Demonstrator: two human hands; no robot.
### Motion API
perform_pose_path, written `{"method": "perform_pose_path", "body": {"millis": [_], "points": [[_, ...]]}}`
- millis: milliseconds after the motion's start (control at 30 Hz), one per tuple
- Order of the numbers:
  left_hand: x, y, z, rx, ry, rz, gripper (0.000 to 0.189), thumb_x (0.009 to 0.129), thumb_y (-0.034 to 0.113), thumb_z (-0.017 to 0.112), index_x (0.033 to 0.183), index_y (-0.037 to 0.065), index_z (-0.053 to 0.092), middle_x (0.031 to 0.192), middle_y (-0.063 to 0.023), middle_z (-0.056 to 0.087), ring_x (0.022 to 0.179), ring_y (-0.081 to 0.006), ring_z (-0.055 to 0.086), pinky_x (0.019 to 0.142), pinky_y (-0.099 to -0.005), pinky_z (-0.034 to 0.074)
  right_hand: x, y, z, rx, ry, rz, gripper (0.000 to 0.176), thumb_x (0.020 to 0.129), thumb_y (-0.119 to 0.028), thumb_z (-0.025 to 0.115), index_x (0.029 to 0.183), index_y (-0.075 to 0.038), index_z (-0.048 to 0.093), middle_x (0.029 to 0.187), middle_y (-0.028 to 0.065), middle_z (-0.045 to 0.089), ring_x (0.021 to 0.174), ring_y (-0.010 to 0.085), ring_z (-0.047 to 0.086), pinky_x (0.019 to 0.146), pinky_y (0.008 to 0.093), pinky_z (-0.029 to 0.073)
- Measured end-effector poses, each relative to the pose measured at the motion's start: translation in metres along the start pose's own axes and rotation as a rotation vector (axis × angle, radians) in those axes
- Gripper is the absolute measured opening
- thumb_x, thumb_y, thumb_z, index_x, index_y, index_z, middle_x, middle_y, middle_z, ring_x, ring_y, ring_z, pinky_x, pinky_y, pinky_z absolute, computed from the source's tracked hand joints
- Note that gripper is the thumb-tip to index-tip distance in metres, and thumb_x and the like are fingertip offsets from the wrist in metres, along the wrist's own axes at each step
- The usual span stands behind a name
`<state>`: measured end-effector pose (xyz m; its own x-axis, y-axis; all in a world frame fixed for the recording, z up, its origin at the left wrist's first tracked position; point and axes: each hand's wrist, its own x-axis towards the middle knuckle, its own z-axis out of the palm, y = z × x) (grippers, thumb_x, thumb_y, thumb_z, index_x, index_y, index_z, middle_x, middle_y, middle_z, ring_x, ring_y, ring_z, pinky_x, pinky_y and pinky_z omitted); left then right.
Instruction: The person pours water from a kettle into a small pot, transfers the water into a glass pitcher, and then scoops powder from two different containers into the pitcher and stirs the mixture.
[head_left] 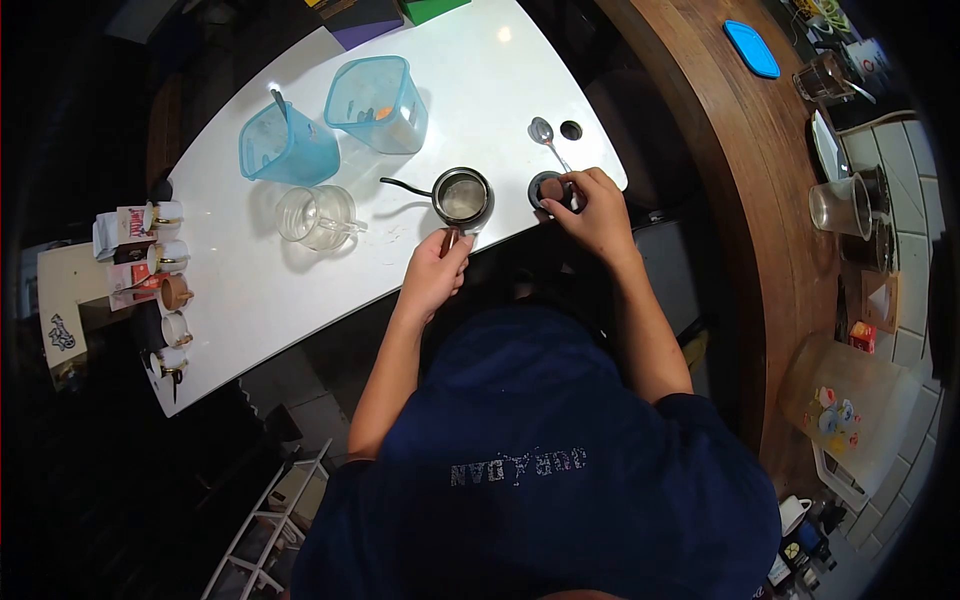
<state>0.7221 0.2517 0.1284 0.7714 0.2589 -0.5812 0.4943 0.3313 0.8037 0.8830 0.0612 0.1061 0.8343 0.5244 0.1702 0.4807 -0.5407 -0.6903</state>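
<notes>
"While the left hand (434,272) wraps the brown handle (450,241) of the small, round metal pot (462,198), what helps?"

"Steady that grip; let the right hand (600,215) pinch the small, round, dark container (536,188) lightly, as now, upright on the white table (260,310)."

**Bright Table, Dark Surroundings**

The white table (235,320) is brightly lit, with a small glare spot near its far end. Soft shadows lie beside the glass jug (312,218) and pot (462,197) on it. Left of the table, much sinks into near-black; right of it, light is moderate. Wide-angle distortion curves straight lines, and the corners darken.
</notes>
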Motion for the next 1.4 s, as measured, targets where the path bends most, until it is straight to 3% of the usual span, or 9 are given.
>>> {"method": "perform_pose_path", "body": {"millis": [233,467,533,767,1100,1200,1400], "points": [[0.0,0.004,-0.009,0.216,-0.088,0.02,0.028,0.092,0.033,0.055,0.091,0.005,0.053,0.069,-0.0002,0.054,0.05,-0.0059,0.047,0.042,-0.0202,0.038,-0.005,0.002,0.017,-0.094,0.087,0.037,0.034,0.066,-0.028,0.079,0.087,-0.004,0.066,0.083,0.0093,0.06,0.078,0.027,0.059,0.07,0.0379,0.047],[-0.005,0.009,-0.029,0.345,-0.125,0.001,0.039,0.095,0.04,0.048,0.102,0.002,0.057,0.074,-0.0016,0.058,0.052,-0.0059,0.048,0.045,-0.0204,0.038,-0.006,-0.001,0.017,-0.063,0.118,-0.009,0.032,0.073,-0.022,0.075,0.095,-0.002,0.065,0.089,0.0126,0.06,0.084,0.0305,0.059,0.074,0.0397,0.047],[-0.006,0.006,-0.039,0.336,-0.12,0.159,0.044,0.097,0.043,0.041,0.106,0.002,0.057,0.075,-0.0016,0.058,0.055,-0.0046,0.048,0.047,-0.0175,0.036,-0.004,-0.003,0.012,-0.061,0.147,-0.058,0.033,0.073,-0.021,0.075,0.098,-0.002,0.064,0.091,0.0134,0.059,0.085,0.0314,0.059,0.075,0.0399,0.047],[-0.013,0.007,-0.063,0.261,-0.053,0.11,0.052,0.099,0.047,0.034,0.113,0.002,0.056,0.079,-0.0036,0.058,0.057,-0.0042,0.048,0.05,-0.0167,0.036,0.005,-0.024,-0.008,-0.106,0.159,-0.228,0.039,0.077,-0.018,0.072,0.112,-0.007,0.061,0.103,0.0132,0.056,0.095,0.031,0.055,0.083,0.0392,0.043],[-0.023,0.004,-0.078,0.212,0.035,0.157,0.048,0.098,0.044,0.038,0.11,0.002,0.056,0.078,-0.0023,0.058,0.059,-0.0039,0.046,0.051,-0.0166,0.035,0.029,-0.078,-0.004,0.037,-0.082,-0.438,0.038,0.079,-0.008,0.067,0.116,-0.01,0.059,0.105,0.01,0.055,0.092,0.026,0.054,0.078,0.0369,0.038],[-0.026,0.001,-0.083,0.173,0.059,0.148,0.045,0.098,0.042,0.04,0.109,0.002,0.057,0.077,-0.0014,0.057,0.059,-0.0042,0.045,0.053,-0.0174,0.035,0.037,-0.091,-0.002,-0.078,-0.292,-0.521,0.035,0.082,-0.008,0.063,0.116,-0.014,0.058,0.108,0.0072,0.054,0.096,0.0254,0.054,0.083,0.0368,0.034],[-0.033,-0.004,-0.089,0.115,0.12,0.139,0.043,0.098,0.041,0.043,0.107,0.003,0.058,0.076,-0.0003,0.057,0.06,-0.004,0.044,0.054,-0.0177,0.035,0.048,-0.1,0.0,-0.17,-0.445,-0.584,0.035,0.083,-0.009,0.061,0.117,-0.015,0.057,0.111,0.0074,0.054,0.104,0.0256,0.051,0.088,0.0386,0.034]]}}
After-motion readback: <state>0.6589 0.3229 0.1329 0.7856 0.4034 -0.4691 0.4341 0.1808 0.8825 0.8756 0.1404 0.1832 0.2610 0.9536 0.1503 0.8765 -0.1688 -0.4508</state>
